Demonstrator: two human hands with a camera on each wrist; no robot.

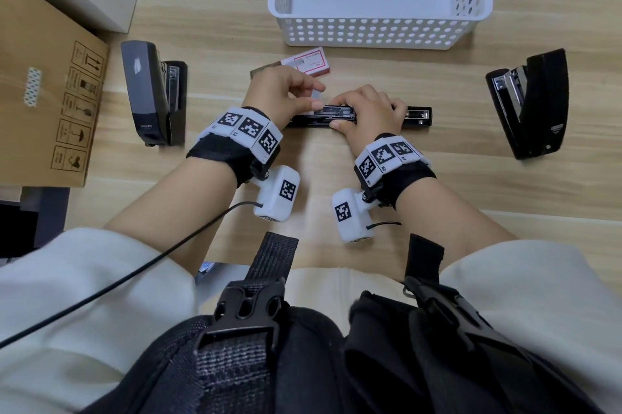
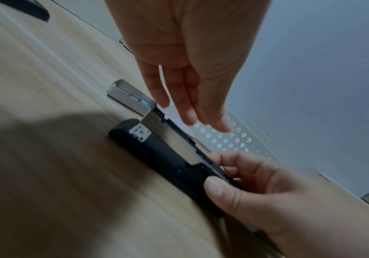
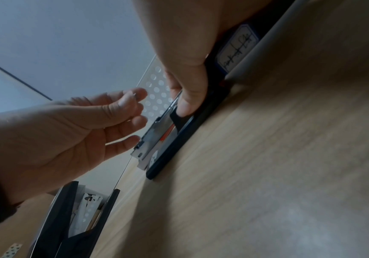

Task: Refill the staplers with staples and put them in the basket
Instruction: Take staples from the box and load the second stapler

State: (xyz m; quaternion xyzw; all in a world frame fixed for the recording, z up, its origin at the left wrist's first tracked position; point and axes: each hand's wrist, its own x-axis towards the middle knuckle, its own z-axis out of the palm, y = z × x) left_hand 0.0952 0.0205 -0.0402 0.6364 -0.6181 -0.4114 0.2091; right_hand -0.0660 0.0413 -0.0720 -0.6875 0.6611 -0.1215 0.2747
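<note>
Right hand: fingers and thumb curled round middle stapler, lying opened flat on table, metal staple channel up. Left hand: thumb and forefinger pinched on a small pale item over the channel's left end; too small to identify. Staple box: red and white, just behind the hands. Basket: white, perforated, behind the box. Left stapler: grey, well apart. Right stapler: black, hinged open, well apart. Carton: far left.
</note>
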